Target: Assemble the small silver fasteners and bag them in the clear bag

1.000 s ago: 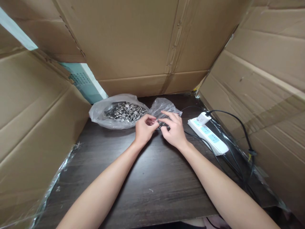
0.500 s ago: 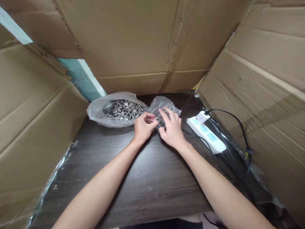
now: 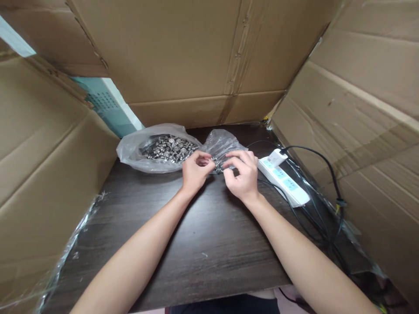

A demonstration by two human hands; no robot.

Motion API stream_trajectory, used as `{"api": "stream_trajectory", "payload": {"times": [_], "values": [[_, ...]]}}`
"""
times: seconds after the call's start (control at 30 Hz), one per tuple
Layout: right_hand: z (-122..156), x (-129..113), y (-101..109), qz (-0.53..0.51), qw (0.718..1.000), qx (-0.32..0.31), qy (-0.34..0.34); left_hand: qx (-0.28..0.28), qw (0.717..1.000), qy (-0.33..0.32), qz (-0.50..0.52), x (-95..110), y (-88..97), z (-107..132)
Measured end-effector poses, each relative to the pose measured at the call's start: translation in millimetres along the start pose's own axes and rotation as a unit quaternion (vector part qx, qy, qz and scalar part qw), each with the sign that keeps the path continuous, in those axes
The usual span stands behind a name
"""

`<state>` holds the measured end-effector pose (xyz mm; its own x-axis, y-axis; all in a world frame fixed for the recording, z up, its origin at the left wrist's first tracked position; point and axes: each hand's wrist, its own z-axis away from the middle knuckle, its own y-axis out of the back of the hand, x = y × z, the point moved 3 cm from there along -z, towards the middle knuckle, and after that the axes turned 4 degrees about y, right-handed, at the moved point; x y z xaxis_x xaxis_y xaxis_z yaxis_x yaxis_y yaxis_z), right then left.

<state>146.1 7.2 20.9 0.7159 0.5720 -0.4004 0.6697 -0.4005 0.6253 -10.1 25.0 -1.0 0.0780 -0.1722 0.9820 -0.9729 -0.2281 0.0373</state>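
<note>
My left hand (image 3: 197, 170) is closed in a pinch, a small shiny metal part (image 3: 212, 160) at the tips of its thumb and fingers. My right hand (image 3: 242, 174) is just to its right, fingers bent and thumb apart from them, with nothing visible held. Between and behind both hands lies a small clear plastic bag (image 3: 222, 140) with little metal pieces (image 3: 218, 166) at its near edge. To the left of my left hand, a larger plastic bag (image 3: 131, 152) stands open, full of round silvery metal parts (image 3: 172, 148).
A white power strip (image 3: 296, 194) with a plugged-in white adapter (image 3: 275, 158) stands right of my right hand. Black cables (image 3: 330, 170) run down the right side. Cardboard walls (image 3: 183, 52) enclose the dark wooden table (image 3: 190, 248) at the back and sides.
My right hand has drawn back to the right, off the small bag, and its fingers have curled. My left hand keeps its pinch in nearly the same place. The view has shifted slightly.
</note>
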Motion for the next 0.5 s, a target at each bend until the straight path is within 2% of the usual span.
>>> {"api": "stream_trajectory", "payload": {"times": [0.13, 0.23, 0.3, 0.5], "values": [[0.7, -3.3, -2.8, -0.002, 0.999, -0.036, 0.027, 0.000, 1.000, -0.012, 0.002, 0.4, -0.2, -0.1], [1.3, -3.0, 3.2, -0.001, 1.000, 0.025, 0.016, 0.003, 1.000, -0.011, 0.000, 0.7, -0.3, -0.5], [0.9, -1.8, 5.2, 0.000, 0.999, 0.044, 0.003, -0.001, 1.000, -0.012, 0.003, 1.4, -0.8, -0.7], [-1.2, 3.1, -9.8, 0.001, 0.999, -0.050, 0.002, -0.006, 1.000, -0.024, 0.005, 0.8, -1.7, -1.4]]}}
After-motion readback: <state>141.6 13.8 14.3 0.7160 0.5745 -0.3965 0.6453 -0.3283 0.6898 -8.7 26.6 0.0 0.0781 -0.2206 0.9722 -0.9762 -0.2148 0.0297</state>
